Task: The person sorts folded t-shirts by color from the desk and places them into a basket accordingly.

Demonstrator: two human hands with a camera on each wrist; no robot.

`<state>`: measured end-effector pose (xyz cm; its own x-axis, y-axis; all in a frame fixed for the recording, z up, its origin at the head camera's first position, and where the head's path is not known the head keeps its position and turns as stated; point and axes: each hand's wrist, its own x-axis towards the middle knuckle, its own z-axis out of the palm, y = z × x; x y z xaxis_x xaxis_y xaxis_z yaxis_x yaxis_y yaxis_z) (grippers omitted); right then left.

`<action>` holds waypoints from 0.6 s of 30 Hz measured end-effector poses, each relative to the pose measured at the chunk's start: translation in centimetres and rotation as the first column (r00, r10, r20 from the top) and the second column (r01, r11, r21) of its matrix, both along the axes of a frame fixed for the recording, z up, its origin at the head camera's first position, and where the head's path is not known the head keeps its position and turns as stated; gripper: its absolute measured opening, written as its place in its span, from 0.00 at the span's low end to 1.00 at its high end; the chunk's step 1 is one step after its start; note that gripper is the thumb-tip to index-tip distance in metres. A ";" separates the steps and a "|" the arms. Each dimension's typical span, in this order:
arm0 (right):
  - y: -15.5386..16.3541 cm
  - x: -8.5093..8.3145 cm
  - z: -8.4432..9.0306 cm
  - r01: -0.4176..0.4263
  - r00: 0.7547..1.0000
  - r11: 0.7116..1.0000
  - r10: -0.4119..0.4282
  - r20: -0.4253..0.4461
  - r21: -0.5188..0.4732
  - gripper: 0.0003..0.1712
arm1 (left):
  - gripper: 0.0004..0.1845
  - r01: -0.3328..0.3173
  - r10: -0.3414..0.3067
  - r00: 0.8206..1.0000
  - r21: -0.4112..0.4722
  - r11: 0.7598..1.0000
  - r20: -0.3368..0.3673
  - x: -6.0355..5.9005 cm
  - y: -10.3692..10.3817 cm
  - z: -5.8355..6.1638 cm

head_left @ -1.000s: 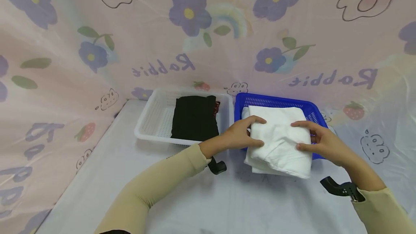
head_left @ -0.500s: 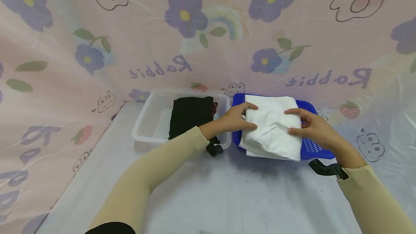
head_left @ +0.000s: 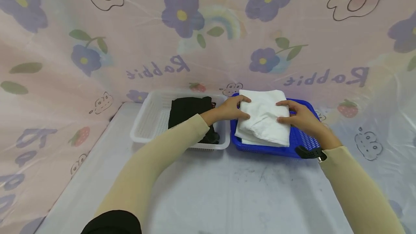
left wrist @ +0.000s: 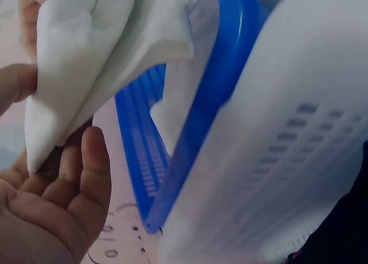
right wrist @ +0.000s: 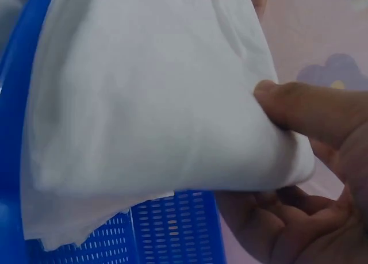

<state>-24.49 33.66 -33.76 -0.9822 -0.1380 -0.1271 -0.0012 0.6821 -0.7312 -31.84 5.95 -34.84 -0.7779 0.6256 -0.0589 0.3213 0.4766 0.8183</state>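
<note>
A folded white cloth garment (head_left: 264,118), several layers thick, is held over the left part of the blue basket (head_left: 307,104). My left hand (head_left: 229,110) grips its left edge, thumb on top and fingers underneath, as the left wrist view shows. On the opposite edge my right hand (head_left: 302,118) pinches the garment, its thumb (right wrist: 287,106) on the upper face and its fingers below. In the left wrist view another piece of white fabric (left wrist: 172,106) shows inside the basket below. Whether the held garment touches it I cannot tell.
Left of the blue basket, close against it, stands a white plastic basket (head_left: 138,139) with a folded black garment (head_left: 186,108) inside, partly hidden by my left arm. A patterned curtain (head_left: 208,64) hangs right behind both baskets. The white tabletop (head_left: 240,194) extends toward me.
Both hands have carried the white garment away from me and slightly left, from the basket's front edge to over its left part. More of the basket's right side now shows.
</note>
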 end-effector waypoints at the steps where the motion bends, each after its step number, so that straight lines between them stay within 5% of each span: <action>1: 0.0 -0.4 -0.3 0.011 1.000 1.000 -0.011 -0.004 0.002 0.41 | 0.33 0.005 -0.005 1.000 0.006 1.000 0.016 -0.4 0.0 -0.1; 8: -0.2 -2.8 -2.6 0.079 0.997 0.997 -0.079 -0.025 0.009 0.38 | 0.33 -0.003 0.005 0.998 -0.031 1.000 0.063 -2.8 0.1 -1.9; 18: -0.1 -4.2 -4.0 0.089 0.996 0.995 -0.089 -0.011 0.049 0.33 | 0.32 -0.051 0.059 0.995 -0.089 0.995 0.082 -3.0 0.9 -2.8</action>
